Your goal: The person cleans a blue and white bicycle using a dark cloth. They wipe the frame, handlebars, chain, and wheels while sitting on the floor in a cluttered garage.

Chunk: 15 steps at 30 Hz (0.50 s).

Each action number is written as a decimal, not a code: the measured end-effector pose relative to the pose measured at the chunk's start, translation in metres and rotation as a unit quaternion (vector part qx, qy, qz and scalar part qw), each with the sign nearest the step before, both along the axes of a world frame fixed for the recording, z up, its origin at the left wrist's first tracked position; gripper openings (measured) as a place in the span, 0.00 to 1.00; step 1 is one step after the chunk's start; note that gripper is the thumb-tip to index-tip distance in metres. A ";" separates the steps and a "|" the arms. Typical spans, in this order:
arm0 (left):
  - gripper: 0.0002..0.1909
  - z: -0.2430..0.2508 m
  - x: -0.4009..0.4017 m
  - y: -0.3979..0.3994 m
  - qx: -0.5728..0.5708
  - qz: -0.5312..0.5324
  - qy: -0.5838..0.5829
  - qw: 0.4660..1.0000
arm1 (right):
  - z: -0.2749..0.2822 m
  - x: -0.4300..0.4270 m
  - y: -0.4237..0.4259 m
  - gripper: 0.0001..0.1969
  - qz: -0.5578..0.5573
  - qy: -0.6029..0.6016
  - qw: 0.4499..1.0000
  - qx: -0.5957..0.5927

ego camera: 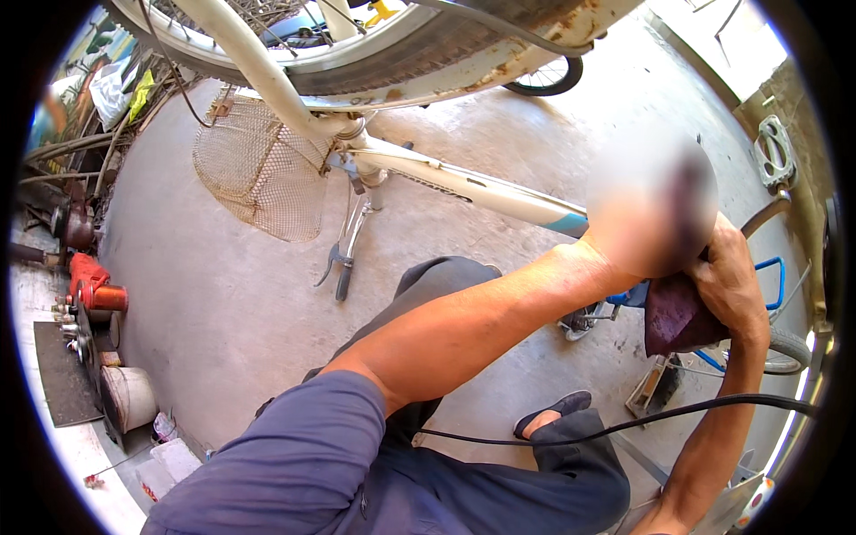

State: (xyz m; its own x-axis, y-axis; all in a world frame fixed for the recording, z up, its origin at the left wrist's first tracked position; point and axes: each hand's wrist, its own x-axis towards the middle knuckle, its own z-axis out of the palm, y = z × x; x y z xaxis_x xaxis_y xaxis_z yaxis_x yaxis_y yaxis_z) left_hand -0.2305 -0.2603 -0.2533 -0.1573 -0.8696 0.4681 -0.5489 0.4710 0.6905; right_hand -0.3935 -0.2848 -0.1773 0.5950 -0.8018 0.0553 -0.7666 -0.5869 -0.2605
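A white bicycle frame (461, 184) stands upside down before me, its front wheel (428, 47) and rusty white fender (481, 77) at the top of the view. My left hand (622, 244) reaches across to the right end of the frame's visible tube. A blurred patch covers most of that hand, so its fingers and anything in them are hidden. Just right of it, my right hand (732, 281) is closed around a dark purple cloth (682, 321), which hangs below the fingers. A pedal (580, 322) shows beneath my left forearm.
The wire basket (267, 167) and handlebar grip (344, 282) rest low by the floor. A black cable (642, 414) crosses my lap. Red equipment (93, 287) and a white bucket (128, 398) stand at left. Another pedal (776, 154) is at right, near blue metal tubing (781, 284).
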 end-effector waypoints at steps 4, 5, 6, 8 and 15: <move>0.07 -0.011 -0.001 -0.003 -0.012 -0.006 -0.076 0.997 | 0.004 -0.010 0.001 0.12 -0.055 0.061 0.996 0.020; 0.07 -0.015 -0.001 -0.005 -0.015 -0.009 -0.082 0.996 | 0.007 -0.011 0.001 0.12 -0.062 0.087 0.994 0.018; 0.08 -0.017 -0.002 -0.007 -0.020 -0.015 -0.085 0.996 | 0.011 -0.015 0.002 0.11 -0.073 0.117 0.990 0.016; 0.08 -0.020 -0.005 -0.009 -0.025 -0.021 -0.086 0.996 | 0.017 -0.017 0.004 0.10 -0.076 0.167 0.983 -0.007; 0.09 -0.018 -0.005 -0.003 -0.016 -0.018 -0.090 0.996 | 0.018 -0.046 -0.004 0.10 -0.094 0.234 0.966 -0.052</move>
State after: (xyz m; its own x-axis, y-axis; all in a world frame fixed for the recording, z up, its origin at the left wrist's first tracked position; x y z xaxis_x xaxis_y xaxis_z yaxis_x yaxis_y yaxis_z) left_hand -0.2352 -0.2633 -0.2712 -0.2712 -0.8473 0.4567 -0.6454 0.5121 0.5667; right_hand -0.4392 -0.2885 -0.1590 0.4187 -0.9029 -0.0976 -0.8818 -0.4299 0.1938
